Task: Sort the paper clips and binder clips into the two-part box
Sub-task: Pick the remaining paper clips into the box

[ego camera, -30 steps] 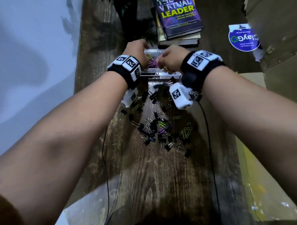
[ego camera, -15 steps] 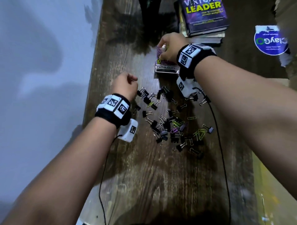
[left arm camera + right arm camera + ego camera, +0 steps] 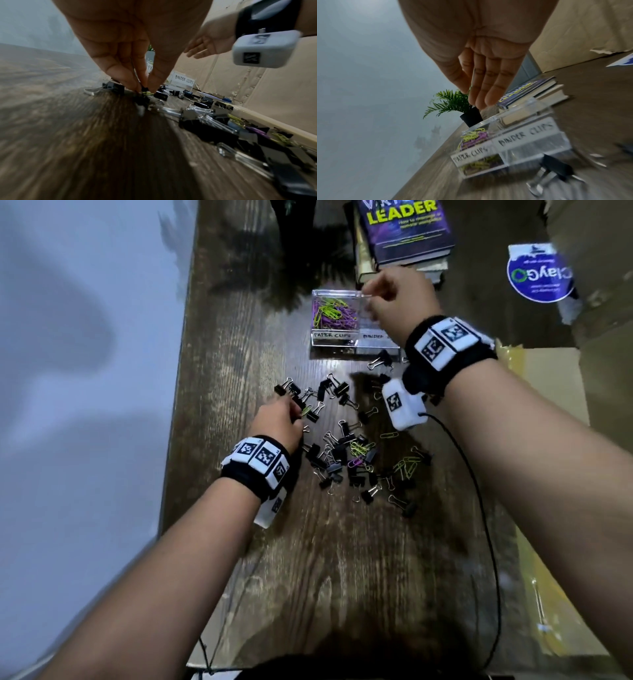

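Progress check: paper-clip half of the two-part box [image 3: 356, 345] holds a heap of yellow and purple paper clips [image 3: 334, 311]; the half labelled for binder clips looks empty in the right wrist view, as far as the clear walls let me tell.

Left hand [image 3: 279, 422] is down at the near-left edge of the scattered pile. Fingertips [image 3: 130, 82] are pinched together on a small clip against the table [image 3: 342, 559]. Something yellow-green shows right at the tips, with a black binder clip touching it. Probably a yellow paper clip, but can't say which one is actually gripped.

Right hand [image 3: 397, 297] hangs over the binder-clip side of the box. Fingers [image 3: 489, 86] extended, close together, thumb alongside, holding nothing visible.

Left to do, judging by the table: most of it. Dozens of black binder clips [image 3: 337, 458] lie loose beside and beyond the left hand and below the right wrist. Several yellow paper clips and at least one purple one are mixed in, well to the right of the left hand. One binder clip [image 3: 380, 361] sits just in front of the box, under the right wrist.

Paper clips partly sorted; binder clips apparently not started.
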Demonstrator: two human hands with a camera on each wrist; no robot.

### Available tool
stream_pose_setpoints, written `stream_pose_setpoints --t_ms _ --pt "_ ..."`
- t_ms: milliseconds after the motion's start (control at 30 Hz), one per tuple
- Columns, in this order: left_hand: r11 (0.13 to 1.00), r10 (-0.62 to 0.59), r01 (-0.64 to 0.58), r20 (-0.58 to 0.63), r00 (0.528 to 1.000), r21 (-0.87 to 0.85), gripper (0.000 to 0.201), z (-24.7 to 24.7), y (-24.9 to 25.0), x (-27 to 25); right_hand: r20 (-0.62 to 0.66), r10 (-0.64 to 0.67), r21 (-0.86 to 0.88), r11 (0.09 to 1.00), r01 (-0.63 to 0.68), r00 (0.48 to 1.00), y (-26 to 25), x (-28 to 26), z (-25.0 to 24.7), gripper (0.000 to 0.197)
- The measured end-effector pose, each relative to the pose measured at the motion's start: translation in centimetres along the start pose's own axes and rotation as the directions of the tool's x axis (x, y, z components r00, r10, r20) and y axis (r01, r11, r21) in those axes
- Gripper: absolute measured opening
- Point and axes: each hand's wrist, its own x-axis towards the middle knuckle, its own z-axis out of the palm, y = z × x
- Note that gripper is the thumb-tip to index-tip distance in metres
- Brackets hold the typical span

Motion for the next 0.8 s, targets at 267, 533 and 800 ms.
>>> stream_pose_setpoints --t_ms 267,533,800 --pt "0.999 0.021 -0.018 -0.069 0.997 0.049 0.021 2.0 0.1 0.5 0.219 0.16 -0.137 0.982 -0.132 0.962 6.8 -11.1 -0.5 0.01" --pt "0.992 0.0 -0.002 0.017 1.0 0.123 0.008 2.6 0.1 2.1 0.265 0.156 -0.348 0.936 -0.057 0.952 9.5 -14.5 2.2 0.019" --pt "0.995 0.049 -0.052 -0.039 0.998 -0.091 0.014 1.5 1.1 -0.3 0.29 0.197 -0.385 0.92 -0.074 0.937 9.5 -14.9 2.6 0.021"
